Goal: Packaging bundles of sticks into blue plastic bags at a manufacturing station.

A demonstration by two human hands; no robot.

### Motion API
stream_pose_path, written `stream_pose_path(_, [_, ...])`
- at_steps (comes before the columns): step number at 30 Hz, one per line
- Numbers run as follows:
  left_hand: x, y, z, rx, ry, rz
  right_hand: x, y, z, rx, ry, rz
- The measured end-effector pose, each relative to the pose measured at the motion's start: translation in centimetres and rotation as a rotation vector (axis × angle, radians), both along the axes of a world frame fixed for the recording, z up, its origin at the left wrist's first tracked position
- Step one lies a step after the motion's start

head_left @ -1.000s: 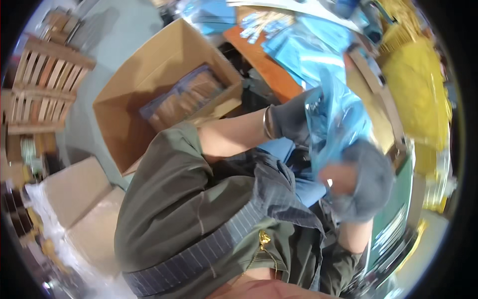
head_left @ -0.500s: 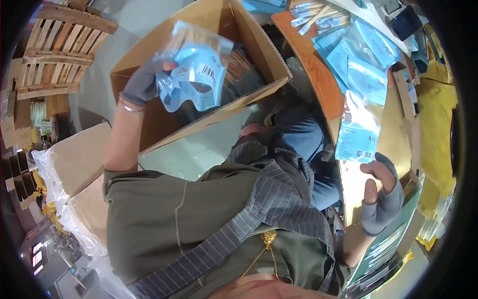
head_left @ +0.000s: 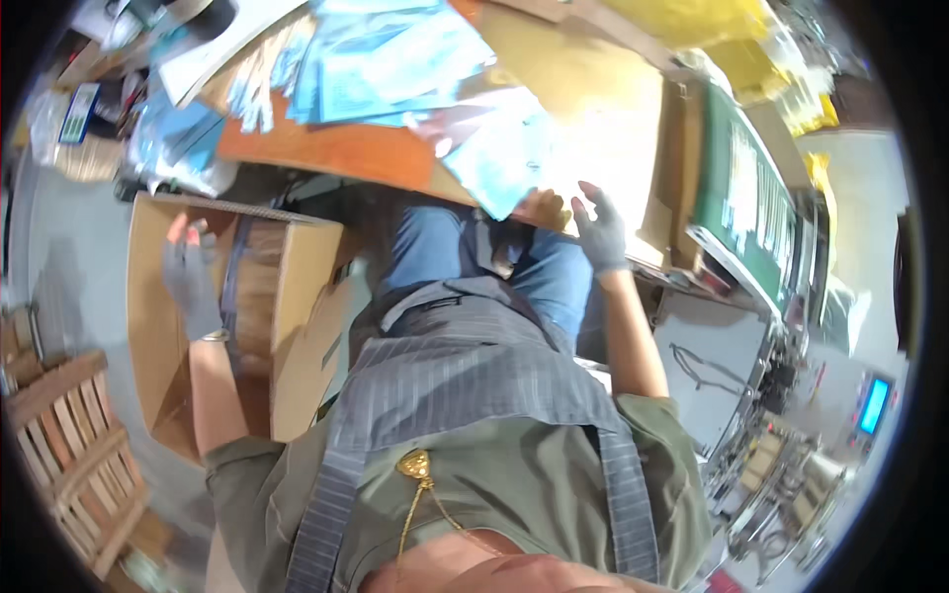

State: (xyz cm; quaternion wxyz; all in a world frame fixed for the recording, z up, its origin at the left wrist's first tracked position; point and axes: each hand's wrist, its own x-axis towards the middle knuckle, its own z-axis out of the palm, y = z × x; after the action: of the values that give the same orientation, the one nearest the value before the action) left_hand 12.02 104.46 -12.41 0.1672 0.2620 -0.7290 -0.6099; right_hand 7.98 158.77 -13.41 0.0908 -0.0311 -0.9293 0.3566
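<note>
Over the cardboard box [head_left: 158, 366] on the left, my left hand [head_left: 193, 282] in a grey fingerless glove is open and holds nothing. Its fingers point toward the box's far side. My right hand [head_left: 601, 235], gloved the same way, is at the near edge of the table [head_left: 336, 153], fingers apart and with nothing in them. Just left of it a clear and blue plastic packet [head_left: 504, 163] hangs slightly over the edge. Farther back lies a pile of blue printed packets [head_left: 390, 69], partly overlapping. The box's contents show only as a brown and clear blur.
Thin light sticks in blue wrappers [head_left: 262, 74] lie left of the pile. Right of the table stands a green tray [head_left: 746, 198] with slim pieces in it. Yellow plastic bags [head_left: 692, 25] sit behind. A wooden pallet [head_left: 74, 465] is at the lower left, machinery [head_left: 781, 484] at the lower right.
My left hand has let go of the blue packet with brown sticks inside. The view has swung round, so the table is now ahead and the box to the left. My right hand remains open.
</note>
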Motion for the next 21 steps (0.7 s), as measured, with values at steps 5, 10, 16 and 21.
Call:
stream_pose_path(5, [-6.9, 14.9, 4.3, -0.353, 0.094, -0.598, 0.5, 1.1, -6.5, 0.412, 0.094, -0.031])
stream_pose_path(10, [-8.2, 28.9, -4.6, -1.047, 0.068, -0.725, 1.4, 0.8, -6.0, 0.493, 0.022, 0.007])
stream_pose_path(16, [-11.2, 29.5, -8.0, -1.303, 0.148, -0.722, 1.4, 0.9, -6.4, 0.508, 0.078, 0.019])
stream_pose_path(21, [-16.2, 19.8, -5.1, -1.685, -0.051, -0.692, 1.3, 0.8, -5.6, 0.477, 0.056, 0.000])
